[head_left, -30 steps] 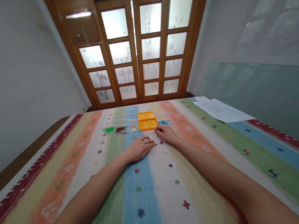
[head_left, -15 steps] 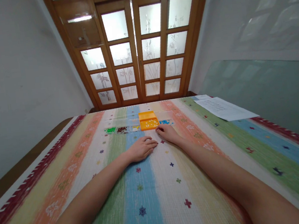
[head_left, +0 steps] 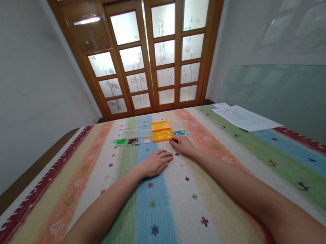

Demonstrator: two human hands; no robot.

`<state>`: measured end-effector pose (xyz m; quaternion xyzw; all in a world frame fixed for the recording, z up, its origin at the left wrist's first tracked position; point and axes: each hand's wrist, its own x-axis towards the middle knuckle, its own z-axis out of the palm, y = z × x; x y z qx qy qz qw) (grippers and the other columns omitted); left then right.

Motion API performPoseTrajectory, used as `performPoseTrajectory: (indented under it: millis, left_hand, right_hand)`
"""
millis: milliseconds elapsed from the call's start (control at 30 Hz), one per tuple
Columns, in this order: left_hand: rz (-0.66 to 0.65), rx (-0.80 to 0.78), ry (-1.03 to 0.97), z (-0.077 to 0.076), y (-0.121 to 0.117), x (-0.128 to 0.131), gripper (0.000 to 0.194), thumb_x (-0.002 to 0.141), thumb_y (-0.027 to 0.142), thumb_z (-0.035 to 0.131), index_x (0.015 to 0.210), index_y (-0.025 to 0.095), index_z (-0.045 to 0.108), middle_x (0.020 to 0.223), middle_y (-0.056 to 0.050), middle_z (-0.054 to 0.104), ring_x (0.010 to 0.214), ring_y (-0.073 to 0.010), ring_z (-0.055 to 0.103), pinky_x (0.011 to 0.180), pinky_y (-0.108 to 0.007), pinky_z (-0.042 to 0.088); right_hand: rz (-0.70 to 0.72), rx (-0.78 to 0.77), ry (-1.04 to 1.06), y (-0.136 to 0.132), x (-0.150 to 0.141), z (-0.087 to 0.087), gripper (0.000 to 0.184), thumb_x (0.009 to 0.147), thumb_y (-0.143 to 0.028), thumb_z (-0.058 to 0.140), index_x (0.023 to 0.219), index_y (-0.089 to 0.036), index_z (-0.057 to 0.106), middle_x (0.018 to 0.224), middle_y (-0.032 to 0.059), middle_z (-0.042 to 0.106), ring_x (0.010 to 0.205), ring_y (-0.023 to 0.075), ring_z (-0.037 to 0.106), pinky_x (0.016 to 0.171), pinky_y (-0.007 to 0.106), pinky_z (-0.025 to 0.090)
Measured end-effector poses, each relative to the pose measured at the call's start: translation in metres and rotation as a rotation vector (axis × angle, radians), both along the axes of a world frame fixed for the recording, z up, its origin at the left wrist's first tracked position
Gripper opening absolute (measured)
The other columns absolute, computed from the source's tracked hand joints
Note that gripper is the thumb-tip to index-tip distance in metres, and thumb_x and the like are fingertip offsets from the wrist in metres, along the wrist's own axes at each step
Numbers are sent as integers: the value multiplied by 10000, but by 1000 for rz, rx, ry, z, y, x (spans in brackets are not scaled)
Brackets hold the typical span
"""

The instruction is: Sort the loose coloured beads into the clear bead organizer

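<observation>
My left hand (head_left: pixel 156 163) lies palm down on the striped tablecloth, its fingers stretched out to the right. My right hand (head_left: pixel 182 145) is at the front right corner of an orange box (head_left: pixel 163 140), thumb and fingertips pinched together. Whatever may be between those fingertips is too small to make out. The orange box has its lid up and white bits inside. Lined up beside it are clear boxes with small pieces: green (head_left: pixel 120 142), dark brown (head_left: pixel 132 141) and yellow (head_left: pixel 148 139) to the left, blue (head_left: pixel 180 133) to the right, partly behind my right hand.
The patterned tablecloth (head_left: pixel 154 215) covers the table. Printed white sheets (head_left: pixel 245 117) lie on the right, near a pale green glass panel (head_left: pixel 291 93) against the wall. Wooden doors with frosted panes (head_left: pixel 150 51) stand beyond the table's far edge.
My left hand has settled flatter, its fingers reaching slightly further out and lower. My right hand stays pinched at the orange box's corner, and the boxes have not moved.
</observation>
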<state>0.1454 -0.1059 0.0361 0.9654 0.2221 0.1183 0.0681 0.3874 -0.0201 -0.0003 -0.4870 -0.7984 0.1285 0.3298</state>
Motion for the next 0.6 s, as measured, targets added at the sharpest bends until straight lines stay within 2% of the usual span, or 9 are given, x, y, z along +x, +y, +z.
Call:
performPoseTrajectory:
  millis: [367, 467, 600]
  left_hand:
    - [49, -19, -106, -4, 5, -3, 459, 1075, 329, 331, 1456, 210, 557, 1438, -97, 600, 1375, -226, 478, 1226, -432, 327]
    - [151, -39, -223, -8, 17, -13, 461, 1078, 336, 322, 1446, 211, 569, 1443, -95, 595, 1368, -219, 488, 1215, -437, 350]
    - [383, -35, -452, -18, 45, -42, 451, 1071, 354, 330, 1423, 248, 592, 1457, -72, 593, 1375, -217, 497, 1217, -467, 352]
  right_hand:
    - [16, 22, 3, 0, 1, -1, 176, 934, -215, 581, 879, -193, 747, 874, 54, 751, 815, 192, 648, 768, 271, 437]
    - [14, 15, -1, 0, 0, 0, 168, 935, -212, 584, 889, -195, 744, 881, 50, 751, 823, 190, 649, 769, 269, 434]
    - [10, -6, -15, 2, 1, -2, 154, 929, -203, 592, 887, -198, 740, 889, 48, 751, 831, 187, 652, 766, 265, 435]
